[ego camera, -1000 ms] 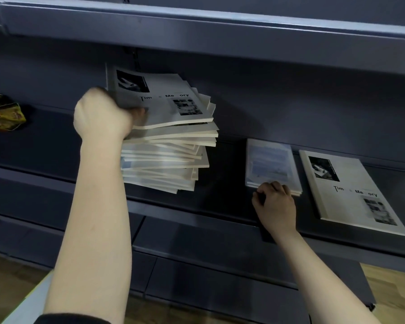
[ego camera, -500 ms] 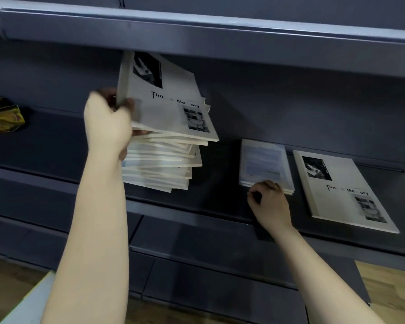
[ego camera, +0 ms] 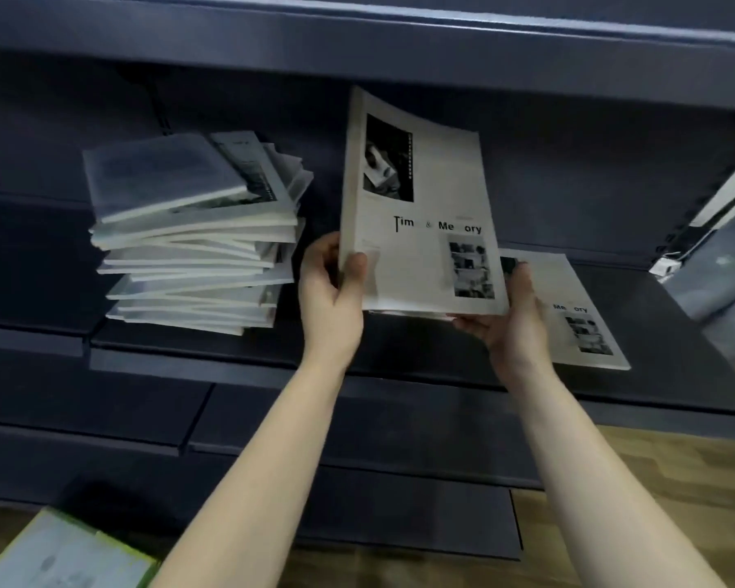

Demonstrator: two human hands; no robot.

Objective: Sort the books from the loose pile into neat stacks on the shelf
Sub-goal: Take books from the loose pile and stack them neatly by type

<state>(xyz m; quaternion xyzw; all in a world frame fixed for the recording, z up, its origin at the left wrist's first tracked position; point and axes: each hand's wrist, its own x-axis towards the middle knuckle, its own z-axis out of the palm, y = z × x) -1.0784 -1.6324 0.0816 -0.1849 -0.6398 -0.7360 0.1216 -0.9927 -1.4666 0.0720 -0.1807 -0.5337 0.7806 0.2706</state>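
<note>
Frame centre: left hand [ego camera: 329, 299] pinches the tilted Time & Memory book [ego camera: 421, 231] at its lower left edge. Right hand [ego camera: 512, 324] grips its lower right corner from beneath. Loose pile [ego camera: 196, 235] stands centre left.

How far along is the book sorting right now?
Early on. Done: one flat book lies on the shelf at right. In hand: the left hand and right hand hold a matching held book, tilted, just left of it. Left: the tall, uneven pile.
</note>
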